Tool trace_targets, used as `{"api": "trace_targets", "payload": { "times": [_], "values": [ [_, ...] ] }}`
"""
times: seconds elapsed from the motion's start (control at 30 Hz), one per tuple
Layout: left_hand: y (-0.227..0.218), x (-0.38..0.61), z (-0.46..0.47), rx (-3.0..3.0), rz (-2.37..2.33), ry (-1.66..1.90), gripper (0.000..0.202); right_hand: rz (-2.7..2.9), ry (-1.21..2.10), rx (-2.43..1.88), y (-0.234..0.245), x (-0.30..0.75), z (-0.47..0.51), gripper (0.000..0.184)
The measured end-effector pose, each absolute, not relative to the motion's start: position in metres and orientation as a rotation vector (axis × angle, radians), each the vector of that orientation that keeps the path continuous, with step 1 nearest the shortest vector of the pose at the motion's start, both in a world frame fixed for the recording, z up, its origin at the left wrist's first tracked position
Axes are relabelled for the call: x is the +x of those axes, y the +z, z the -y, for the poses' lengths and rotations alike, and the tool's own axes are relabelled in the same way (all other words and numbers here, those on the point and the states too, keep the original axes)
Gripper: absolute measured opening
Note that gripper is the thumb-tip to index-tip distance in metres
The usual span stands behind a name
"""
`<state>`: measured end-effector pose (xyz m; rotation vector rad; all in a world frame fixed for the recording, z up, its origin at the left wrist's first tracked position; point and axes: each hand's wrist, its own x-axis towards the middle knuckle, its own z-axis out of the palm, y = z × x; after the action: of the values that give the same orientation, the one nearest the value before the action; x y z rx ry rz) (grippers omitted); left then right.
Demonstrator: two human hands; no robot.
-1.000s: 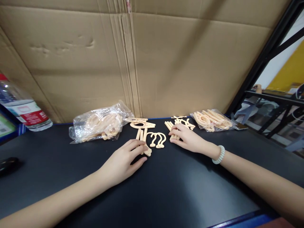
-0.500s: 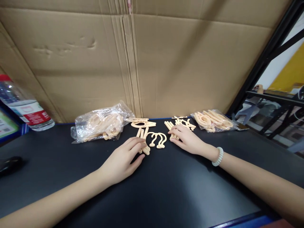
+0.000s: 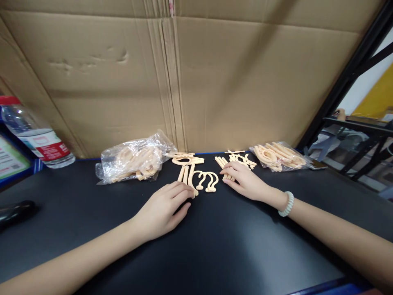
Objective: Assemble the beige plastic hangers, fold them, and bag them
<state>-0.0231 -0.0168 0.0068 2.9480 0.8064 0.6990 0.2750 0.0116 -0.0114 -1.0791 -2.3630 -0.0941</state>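
My left hand (image 3: 166, 209) rests at the near ends of several long beige plastic strips (image 3: 186, 174), its fingertips touching them and its thumb apart. Just right of these strips lie a few curved beige hooks (image 3: 206, 180) with flat feet. My right hand (image 3: 247, 182) has its fingers and thumb around the near part of a second row of beige strips (image 3: 219, 161), which lies on the table. Its fingers partly hide that row. Behind it are small beige hook-shaped pieces (image 3: 242, 158); flat beige looped pieces (image 3: 184, 159) lie behind the left strips.
On the black table (image 3: 202, 250) a clear bag of beige pieces (image 3: 135, 159) lies left and another bag (image 3: 278, 155) lies right. A red-capped bottle (image 3: 46, 141) and a black mouse (image 3: 15, 211) are at far left. A cardboard wall (image 3: 230, 82) stands behind.
My left hand has slid nearer to me along the strips, showing more of their length. The right hand keeps its place on its row. The view has shifted slightly.
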Motion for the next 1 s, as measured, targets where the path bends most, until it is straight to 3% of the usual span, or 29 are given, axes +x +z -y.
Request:
{"api": "trace_targets", "payload": {
  "times": [1.0],
  "values": [
    [0.004, -0.025, 0.017, 2.875, -0.878, 0.761, 0.019, 2.31, 0.028, -1.084, 0.009, 0.247, -0.042, 0.021]
  ]
}}
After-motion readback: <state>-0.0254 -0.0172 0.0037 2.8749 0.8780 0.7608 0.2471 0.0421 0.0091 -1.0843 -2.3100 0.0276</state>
